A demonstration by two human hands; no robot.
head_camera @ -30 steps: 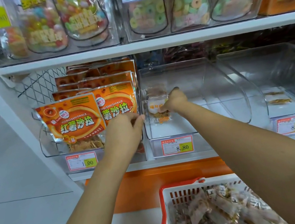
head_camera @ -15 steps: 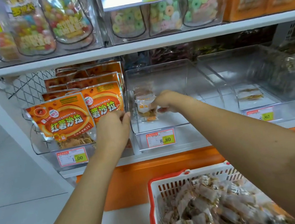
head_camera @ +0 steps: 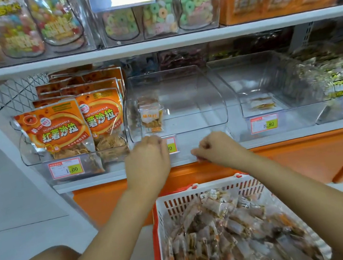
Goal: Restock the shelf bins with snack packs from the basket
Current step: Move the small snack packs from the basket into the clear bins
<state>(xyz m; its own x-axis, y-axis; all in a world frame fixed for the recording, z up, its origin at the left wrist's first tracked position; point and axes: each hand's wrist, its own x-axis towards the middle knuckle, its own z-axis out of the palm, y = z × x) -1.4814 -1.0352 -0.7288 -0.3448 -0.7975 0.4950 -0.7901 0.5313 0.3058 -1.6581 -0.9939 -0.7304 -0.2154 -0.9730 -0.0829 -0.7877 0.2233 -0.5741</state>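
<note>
Left hand (head_camera: 147, 161): loose fist in front of the price tag (head_camera: 171, 144) of the middle bin (head_camera: 194, 94). Right hand (head_camera: 213, 146): fingers likewise curled, at the shelf lip (head_camera: 302, 131). We see nothing held in either. The middle bin holds one snack pack (head_camera: 151, 117), upright against its left wall, with open floor beside it. One basket (head_camera: 216, 187) sits below the wrists, its heaped packs uncountable.

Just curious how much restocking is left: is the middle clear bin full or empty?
Nearly empty: the bin holds just a pack or two at its left; the rest is bare.
</note>
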